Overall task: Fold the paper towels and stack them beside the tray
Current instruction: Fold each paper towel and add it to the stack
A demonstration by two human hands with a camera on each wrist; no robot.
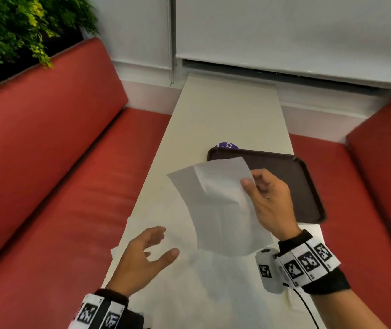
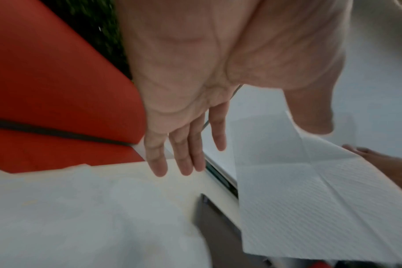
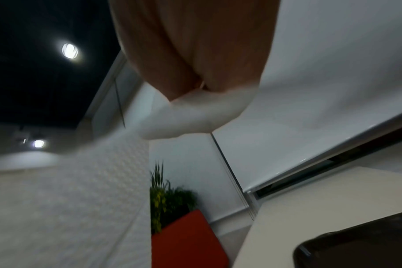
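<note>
- A red bench (image 1: pixel 47 162) runs along the left of the desk (image 1: pixel 225 110), with a plant (image 1: pixel 11 27) behind it.
- The left hand (image 1: pixel 142 260) hovers over the desk's near end, fingers spread and loose, holding nothing.
- More towels (image 1: pixel 213 293) lie flat on the desk beneath both hands.
- A towel (image 1: pixel 218 205), creased and partly unfolded, hangs in the air above the desk, just left of the tray.
- The right hand (image 1: pixel 268 200) pinches that towel's right edge between thumb and fingers.
- The dark tray (image 1: pixel 291 176) lies on the desk's right side.
</note>
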